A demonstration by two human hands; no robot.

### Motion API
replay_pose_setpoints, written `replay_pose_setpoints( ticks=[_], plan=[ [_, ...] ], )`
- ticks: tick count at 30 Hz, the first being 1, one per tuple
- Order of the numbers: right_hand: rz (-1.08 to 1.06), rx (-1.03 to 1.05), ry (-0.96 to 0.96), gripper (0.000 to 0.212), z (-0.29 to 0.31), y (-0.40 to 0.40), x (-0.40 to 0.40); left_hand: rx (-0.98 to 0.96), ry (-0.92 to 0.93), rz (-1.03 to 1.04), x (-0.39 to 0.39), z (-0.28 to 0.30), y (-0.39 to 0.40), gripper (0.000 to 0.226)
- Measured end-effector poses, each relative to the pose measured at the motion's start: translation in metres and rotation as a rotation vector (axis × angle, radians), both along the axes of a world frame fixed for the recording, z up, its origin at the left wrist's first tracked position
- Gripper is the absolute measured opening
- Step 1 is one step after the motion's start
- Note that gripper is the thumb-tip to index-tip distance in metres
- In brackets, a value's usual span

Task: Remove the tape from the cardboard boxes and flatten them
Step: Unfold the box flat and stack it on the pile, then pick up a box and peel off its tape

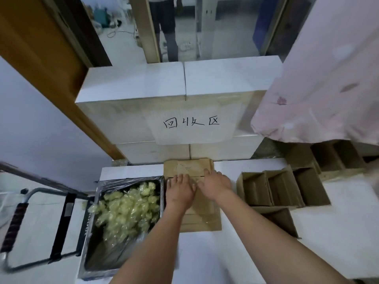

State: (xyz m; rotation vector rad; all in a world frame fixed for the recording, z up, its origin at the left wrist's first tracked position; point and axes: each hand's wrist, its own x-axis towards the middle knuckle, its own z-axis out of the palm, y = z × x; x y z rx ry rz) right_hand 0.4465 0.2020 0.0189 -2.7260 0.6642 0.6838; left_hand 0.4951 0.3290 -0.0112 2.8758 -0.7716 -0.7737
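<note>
From the head view, your left hand (180, 191) and right hand (214, 184) lie side by side, palms down, on a flattened box (202, 214) in the middle of the white worktop (235, 253). Each grip is open: the fingers are stretched out flat and press on the cardboard without curling round anything. The left hand's inner edge touches or sits just beside the right hand. The flattened box lies on more flat cardboard, a low stack whose far end (188, 166) reaches the big white cartons (131, 111) ahead of you. A paper sign (191, 124) with handwritten characters hangs on the front of those cartons. Just left of the stack, touching or nearly touching your left wrist, stands a dark bin (123, 261) wrapped in clear film, with a heap of crumpled yellowish tape (127, 206) inside. To the right of the stack, a short way off, open boxes (285, 189) stand in a row with their mouths up, one more (281, 220) nearer you, and further ones (336, 155) behind under a hanging pink cloth (320, 78). At far left stands a metal frame (14, 220) with a striped grip handle. Someone's legs (166, 27) show beyond the cartons.
</note>
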Motion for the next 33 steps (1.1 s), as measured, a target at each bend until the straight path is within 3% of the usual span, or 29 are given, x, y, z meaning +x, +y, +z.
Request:
replay_pose_setpoints(
  ticks=[5, 14, 24, 33],
  plan=[
    [0.011, -0.011, 0.011, 0.054, 0.031, 0.007, -0.035, 0.061, -0.027, -0.03, -0.025, 0.03, 0.011, 0.055],
    [-0.026, -0.052, -0.048, 0.053, 0.055, 0.051, -0.098, -0.014, -0.028, -0.084, -0.076, 0.059, 0.05, 0.049],
    [-0.064, -0.088, -0.032, 0.047, 0.055, 0.097, -0.18, -0.061, -0.022, -0.152, -0.142, 0.06, 0.086, 0.046],
    [-0.207, -0.12, -0.023, 0.057, 0.059, 0.093, -0.248, -0.05, -0.06, -0.256, -0.19, 0.067, 0.079, 0.047]
  ],
)
